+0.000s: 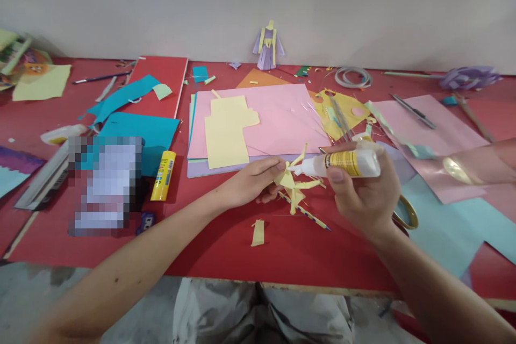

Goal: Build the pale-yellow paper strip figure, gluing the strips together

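Head view, frame centre: your left hand [252,180] fingers pinch the flimsy yellow paper piece [293,183] just above the red surface [226,242], right hand [363,191] wraps the glue bottle [349,163]; paper creases easily, hold its folded core.

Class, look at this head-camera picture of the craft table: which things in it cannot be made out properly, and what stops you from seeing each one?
1. Object left of the yellow glue stick: pixelated block covers it.
2. Label on the glue bottle: too small and blurred; the right hand wraps its back end.
3. Yellow paper piece: partly behind the left hand fingers, shape unclear.
4. Gold ring-shaped object: mostly hidden by the right wrist.
5. Papers at far left: cut off by the frame edge.
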Action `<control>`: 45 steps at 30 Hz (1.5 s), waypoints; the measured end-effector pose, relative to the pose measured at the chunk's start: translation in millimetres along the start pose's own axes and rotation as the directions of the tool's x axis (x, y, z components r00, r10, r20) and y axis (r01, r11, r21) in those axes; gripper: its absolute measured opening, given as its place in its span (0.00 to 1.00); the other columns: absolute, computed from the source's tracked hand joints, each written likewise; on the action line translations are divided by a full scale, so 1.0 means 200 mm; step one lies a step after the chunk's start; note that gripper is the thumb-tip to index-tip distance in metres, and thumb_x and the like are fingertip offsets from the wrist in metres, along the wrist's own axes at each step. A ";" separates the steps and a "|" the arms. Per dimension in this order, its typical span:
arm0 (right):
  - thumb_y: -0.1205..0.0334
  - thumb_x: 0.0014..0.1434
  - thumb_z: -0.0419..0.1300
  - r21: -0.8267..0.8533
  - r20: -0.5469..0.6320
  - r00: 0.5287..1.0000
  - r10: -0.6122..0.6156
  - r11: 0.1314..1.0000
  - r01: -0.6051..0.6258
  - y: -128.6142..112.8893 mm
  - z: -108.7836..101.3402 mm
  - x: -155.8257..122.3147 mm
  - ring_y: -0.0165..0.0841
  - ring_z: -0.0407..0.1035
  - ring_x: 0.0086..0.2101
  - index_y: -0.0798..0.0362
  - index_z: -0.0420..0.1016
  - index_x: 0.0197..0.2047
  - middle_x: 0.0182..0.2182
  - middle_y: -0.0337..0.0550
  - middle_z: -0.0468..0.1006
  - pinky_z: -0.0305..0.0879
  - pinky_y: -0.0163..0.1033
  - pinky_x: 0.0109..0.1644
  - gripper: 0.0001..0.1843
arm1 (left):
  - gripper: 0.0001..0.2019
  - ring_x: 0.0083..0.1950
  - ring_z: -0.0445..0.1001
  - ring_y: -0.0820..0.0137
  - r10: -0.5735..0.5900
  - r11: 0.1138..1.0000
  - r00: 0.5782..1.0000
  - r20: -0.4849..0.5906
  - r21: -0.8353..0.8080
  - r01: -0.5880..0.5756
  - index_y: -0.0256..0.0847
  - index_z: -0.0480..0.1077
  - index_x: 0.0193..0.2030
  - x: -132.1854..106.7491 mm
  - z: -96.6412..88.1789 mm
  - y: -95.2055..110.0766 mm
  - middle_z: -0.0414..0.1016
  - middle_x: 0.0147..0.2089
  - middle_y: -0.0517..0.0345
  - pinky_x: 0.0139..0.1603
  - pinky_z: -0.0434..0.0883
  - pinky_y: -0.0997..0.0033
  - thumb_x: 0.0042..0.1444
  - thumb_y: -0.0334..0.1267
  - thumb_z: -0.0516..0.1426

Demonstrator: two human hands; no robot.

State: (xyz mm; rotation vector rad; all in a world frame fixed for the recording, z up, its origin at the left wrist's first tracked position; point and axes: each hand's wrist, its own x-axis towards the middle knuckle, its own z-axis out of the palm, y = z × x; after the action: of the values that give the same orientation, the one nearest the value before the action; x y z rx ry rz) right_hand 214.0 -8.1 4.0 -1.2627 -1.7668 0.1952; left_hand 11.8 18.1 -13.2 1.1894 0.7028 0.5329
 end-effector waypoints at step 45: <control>0.53 0.61 0.57 -0.041 -0.161 0.971 -0.179 0.984 0.174 0.07 0.05 -0.01 0.40 0.73 0.34 0.49 0.73 0.42 0.34 0.47 0.78 0.68 0.47 0.37 0.11 | 0.15 0.20 0.60 0.81 0.032 0.995 0.999 0.018 -0.095 -0.031 0.38 0.63 0.34 0.00 0.00 0.01 0.64 0.23 0.65 0.20 0.58 0.81 0.67 0.44 0.46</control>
State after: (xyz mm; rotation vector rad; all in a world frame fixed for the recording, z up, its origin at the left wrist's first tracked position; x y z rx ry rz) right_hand 216.3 0.4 -12.1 -1.1003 -1.7323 -0.0339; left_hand 12.4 19.3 -10.5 1.1169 0.6364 0.5744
